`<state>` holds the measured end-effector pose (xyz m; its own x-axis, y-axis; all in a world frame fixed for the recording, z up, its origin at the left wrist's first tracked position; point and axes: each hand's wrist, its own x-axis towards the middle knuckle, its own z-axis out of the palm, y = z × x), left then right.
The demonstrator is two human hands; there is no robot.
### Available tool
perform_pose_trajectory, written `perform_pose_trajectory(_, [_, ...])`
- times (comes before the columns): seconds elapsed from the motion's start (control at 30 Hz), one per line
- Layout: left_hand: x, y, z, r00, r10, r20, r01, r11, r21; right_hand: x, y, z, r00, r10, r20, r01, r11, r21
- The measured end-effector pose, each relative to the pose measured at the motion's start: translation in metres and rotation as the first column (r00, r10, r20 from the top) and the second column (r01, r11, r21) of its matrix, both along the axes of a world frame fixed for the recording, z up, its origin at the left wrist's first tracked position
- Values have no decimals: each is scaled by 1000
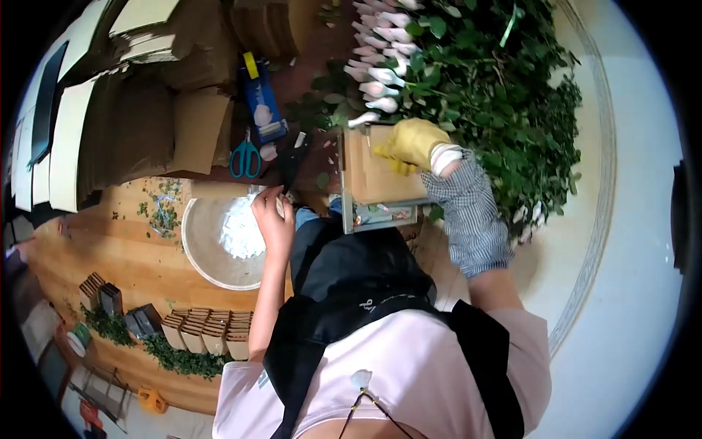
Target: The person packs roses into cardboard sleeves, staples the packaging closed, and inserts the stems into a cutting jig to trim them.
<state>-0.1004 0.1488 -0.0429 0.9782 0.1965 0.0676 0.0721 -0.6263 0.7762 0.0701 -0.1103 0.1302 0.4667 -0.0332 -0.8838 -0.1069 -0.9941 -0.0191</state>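
Observation:
My left hand (275, 223), bare, has its fingers bent together at the dark table's edge, beside a black strip (294, 162); what it grips is too small to make out. My right hand (415, 144), in a yellow glove with a checked sleeve, is over a brown cardboard sheet (373, 175) on a metal-edged frame (347, 201). Its fingers are slightly apart, with nothing visible between them. Flower heads in pale wraps (378, 89) lie in a row beyond the frame, their leafy stems (497, 110) spreading to the right.
Teal scissors (246, 159) and a blue box (262, 99) lie on the dark table. Cardboard stacks (131, 124) rise at the left. Below the table are a round bin (201, 252) holding white pieces and, further off, cardboard-wrapped bunches (205, 333) on the floor.

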Motion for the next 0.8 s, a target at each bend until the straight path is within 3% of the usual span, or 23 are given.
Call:
perform_pose_trajectory(0.03, [1, 1, -3, 1000, -6, 24, 5, 1000, 20, 2, 18, 2, 950, -180, 255, 120, 965, 233])
perform_pose_trajectory(0.07, [1, 4, 0, 1000, 7, 18, -7, 999, 31, 5, 35, 4, 839, -331, 431, 99, 873, 478])
perform_pose_trajectory(0.1, [2, 6, 5, 1000, 20, -12, -20, 1000, -16, 9, 58, 13, 779, -402, 481, -3, 764, 645])
perform_pose_trajectory(0.13, [8, 6, 8, 999, 33, -28, -35, 997, -65, 20, 77, -17, 653, -428, 625, -181, 713, 677])
perform_pose_trajectory(0.17, [11, 6, 6, 999, 51, -16, -52, 997, -55, 23, 105, -24, 578, -501, 644, -112, 733, 670])
perform_pose_trajectory(0.2, [16, 7, 3, 999, 45, -6, -45, 998, -45, 30, 126, -60, 483, -448, 752, -140, 808, 572])
perform_pose_trajectory(0.23, [22, 8, -2, 999, 51, -13, -52, 986, -161, 41, 147, -50, 733, -470, 492, 122, 802, 585])
perform_pose_trajectory(0.27, [27, 9, -5, 998, 54, -27, -59, 960, -274, 54, 153, -99, 815, -500, 292, 169, 688, 705])
perform_pose_trajectory(0.33, [39, 15, -7, 997, 41, -66, -62, 934, -352, 78, 155, -157, 912, -262, 315, -95, 613, 784])
perform_pose_trajectory(0.4, [53, 25, -16, 996, 76, -35, -84, 846, -526, 35, 153, -67, 757, -623, 198, 111, 422, 900])
perform_pose_trajectory(0.43, [60, 32, -26, 990, 123, -70, -141, 801, -582, 11, 148, -70, 672, -697, 251, 31, 364, 931])
perform_pose_trajectory(0.47, [67, 46, -35, 978, 33, -208, -162, 751, -640, -18, 136, -59, 663, -581, 472, -115, 545, 831])
perform_pose_trajectory(0.5, [77, 58, -39, 942, -88, -323, -187, 662, -726, -54, 127, -74, 732, -580, 359, -58, 471, 880])
perform_pose_trajectory(0.53, [88, 60, -37, 885, -218, -410, -230, 562, -794, -88, 115, -88, 861, -459, 219, 60, 520, 852])
perform_pose_trajectory(0.6, [102, 45, 5, 891, -228, -393, -196, 587, -785, -155, 107, -119, 901, -420, -107, 339, 530, 777])
perform_pose_trajectory(0.67, [107, 41, -2, 909, -260, -327, -40, 724, -688, -176, 113, -106, 873, -470, -131, 408, 555, 725])
perform_pose_trajectory(0.7, [110, 38, -4, 904, -278, -325, -26, 722, -691, -167, 113, -102, 919, -389, -62, 305, 605, 736])
perform_pose_trajectory(0.77, [117, 36, -5, 924, -189, -331, 66, 934, -350, -156, 115, -93, 939, -319, 128, 125, 663, 738])
perform_pose_trajectory(0.8, [119, 34, -7, 918, -210, -335, 87, 934, -346, -153, 118, -90, 937, -289, 195, 52, 670, 740])
